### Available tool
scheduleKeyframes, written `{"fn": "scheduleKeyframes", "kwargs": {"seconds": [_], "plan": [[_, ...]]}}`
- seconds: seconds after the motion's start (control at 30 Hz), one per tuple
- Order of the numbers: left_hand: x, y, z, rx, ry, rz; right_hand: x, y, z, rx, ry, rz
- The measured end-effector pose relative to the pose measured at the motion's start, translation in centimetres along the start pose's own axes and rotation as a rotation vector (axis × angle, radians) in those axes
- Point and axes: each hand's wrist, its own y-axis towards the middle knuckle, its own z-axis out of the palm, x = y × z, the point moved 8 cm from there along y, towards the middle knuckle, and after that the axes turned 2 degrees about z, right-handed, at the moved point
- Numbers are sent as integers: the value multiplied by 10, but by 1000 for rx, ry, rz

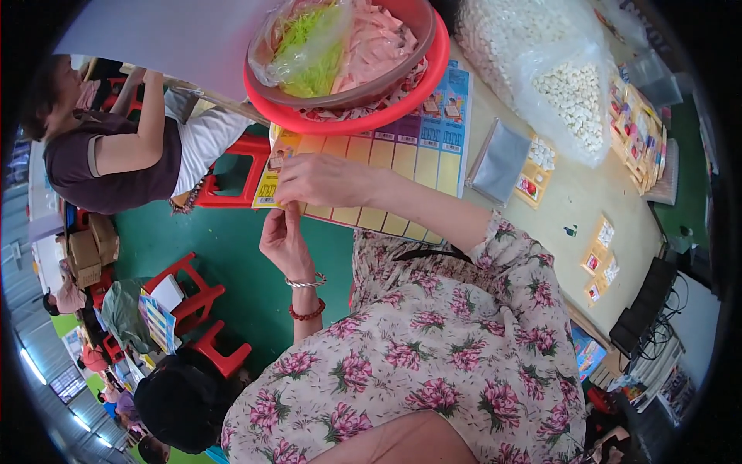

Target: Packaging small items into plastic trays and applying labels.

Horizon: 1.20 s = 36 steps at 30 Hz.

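at the edge of the table (560,232), a colorful printed sheet (403,166) lies partly under a red basin (340,124). the right hand (321,182) and left hand (286,243) meet at its corner; i can't tell if either grip is closed.

The printed sheet (402,158) appears to be smooth paper or card; the red basin (325,126), glossy plastic; the bulging bag (568,93), crinkled clear film; the floral garment (433,356), matt cloth.
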Motion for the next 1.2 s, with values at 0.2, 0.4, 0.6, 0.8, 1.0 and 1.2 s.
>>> {"fn": "scheduleKeyframes", "kwargs": {"seconds": [0.2,0.4,0.6,0.8,1.0,1.2], "plan": [[-5,5,4,39,104,47,19,5,-10,37,-282,-116],[-19,4,11,74,277,286,19,0,-14,-90,-247,-86],[43,-8,-4,-47,-148,-164,-14,-9,-56,-418,-165,169],[185,-26,-89,5,538,-370,11,-12,-85,-574,-32,54],[12,-30,45,311,-753,-1012,77,-56,-45,-371,-205,-164],[16,-32,101,622,-581,-749,90,-143,-50,-172,-251,-14]]}}
